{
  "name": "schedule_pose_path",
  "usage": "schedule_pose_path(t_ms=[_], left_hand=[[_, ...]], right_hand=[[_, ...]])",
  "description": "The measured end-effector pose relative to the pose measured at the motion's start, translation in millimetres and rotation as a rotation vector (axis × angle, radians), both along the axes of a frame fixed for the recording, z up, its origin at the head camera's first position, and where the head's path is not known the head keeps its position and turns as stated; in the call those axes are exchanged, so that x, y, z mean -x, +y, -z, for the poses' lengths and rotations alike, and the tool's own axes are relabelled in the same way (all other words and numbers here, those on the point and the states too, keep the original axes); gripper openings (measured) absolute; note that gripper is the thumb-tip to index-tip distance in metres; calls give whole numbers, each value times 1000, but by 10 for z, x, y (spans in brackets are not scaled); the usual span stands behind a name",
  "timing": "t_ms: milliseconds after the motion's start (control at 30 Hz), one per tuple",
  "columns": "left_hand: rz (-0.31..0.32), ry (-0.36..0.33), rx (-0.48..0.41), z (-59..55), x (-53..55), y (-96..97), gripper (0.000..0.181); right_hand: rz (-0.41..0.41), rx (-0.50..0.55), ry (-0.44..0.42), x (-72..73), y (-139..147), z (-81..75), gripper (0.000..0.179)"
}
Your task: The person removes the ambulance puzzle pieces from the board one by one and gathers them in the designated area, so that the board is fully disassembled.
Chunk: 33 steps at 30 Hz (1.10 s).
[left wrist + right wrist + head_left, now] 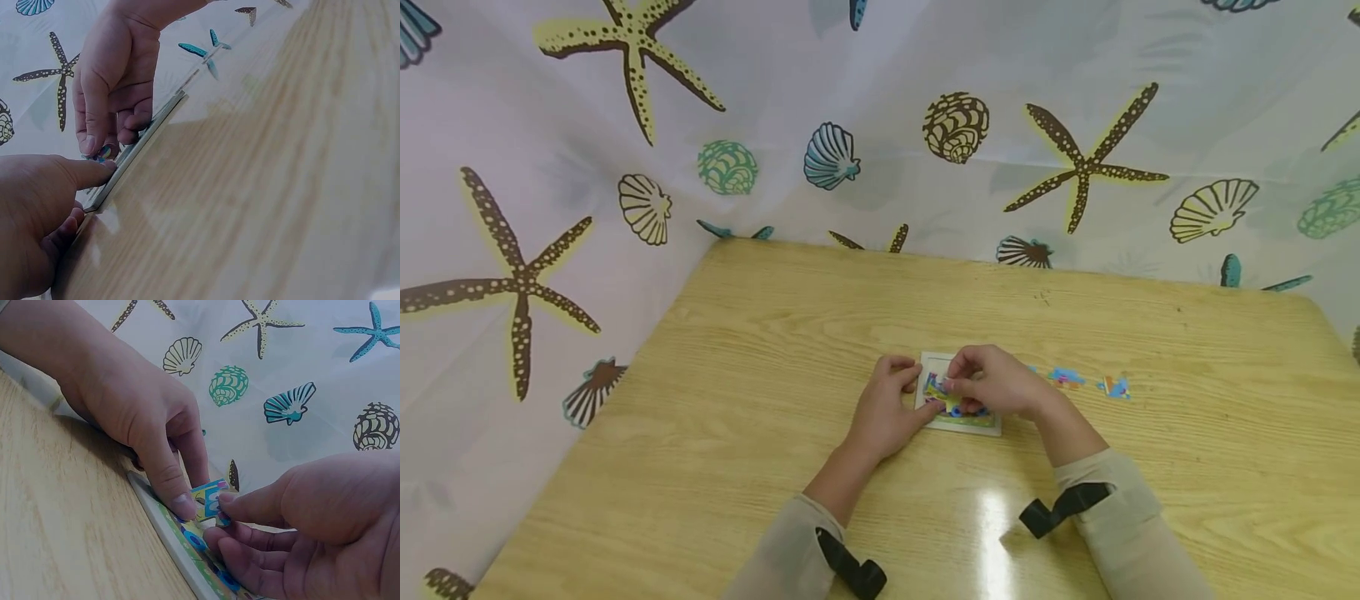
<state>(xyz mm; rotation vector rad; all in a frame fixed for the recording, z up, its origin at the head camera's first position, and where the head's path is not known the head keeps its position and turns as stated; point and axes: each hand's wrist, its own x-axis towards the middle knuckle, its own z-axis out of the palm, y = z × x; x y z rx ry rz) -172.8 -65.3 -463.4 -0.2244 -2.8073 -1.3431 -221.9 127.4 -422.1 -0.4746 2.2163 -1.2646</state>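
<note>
A small jigsaw puzzle tray (pixel 964 428) with a pale border lies on the wooden table, a colourful picture partly assembled inside it. My left hand (pixel 883 408) holds the tray at its left side, the thumb reaching over onto the picture and the fingers along the edge. Between thumb and fingers my right hand (pixel 1000 382) pinches a jigsaw piece (pixel 209 499), blue and yellow, low over the picture. In the right wrist view the left thumb (pixel 181 506) is right beside that piece. The right hand covers the tray's upper right part in the head view.
Right of the tray lie loose jigsaw pieces, among them a blue one (pixel 1066 377) and a blue-and-orange one (pixel 1116 387). A white curtain (pixel 880 208) printed with starfish and shells borders the table (pixel 737 375) at the back and left.
</note>
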Motion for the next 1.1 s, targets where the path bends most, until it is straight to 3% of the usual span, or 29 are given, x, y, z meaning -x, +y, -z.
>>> schedule_pose_path(t_ms=[333,733,1100], left_hand=[[5,-2,-12,-4,9,12,63],[-3,-15,-6,13,15,15,64],[-16,-27,-6,12,-3,17,65]], right_hand=[[-8,-4,29,50,106,-19,18],[-34,26,-12,85,277,-109,19],[19,-21,-52,142,491,-161,19]])
